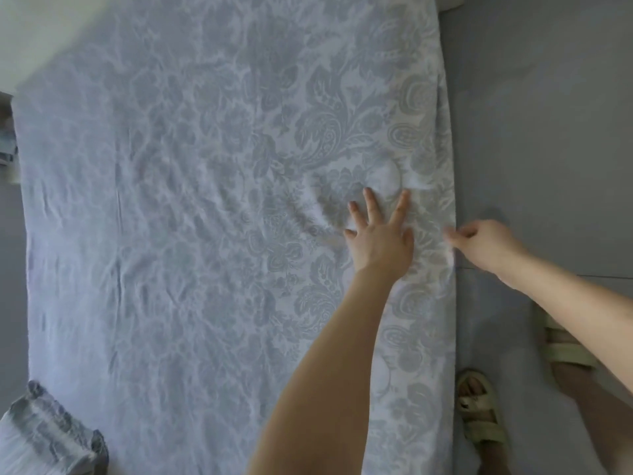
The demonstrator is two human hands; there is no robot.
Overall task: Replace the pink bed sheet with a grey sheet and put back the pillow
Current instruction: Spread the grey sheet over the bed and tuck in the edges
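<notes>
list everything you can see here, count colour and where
grey sheet: one, pale grey with a darker floral paisley print, spread wrinkled over the bed
ruffled pillow: one, grey and white, bottom left corner by the bed's edge; probably a pillow, only partly in view
floor: one, grey, right of the bed
sandals: two, pale beige, on the person's feet on the floor right of the bed
wall: one, whitish, top left corner, blurred
left hand: one, flat with fingers spread, pressing the sheet near its right edge
right hand: one, fingers curled, pinching the sheet's edge at the bed's right side
</notes>
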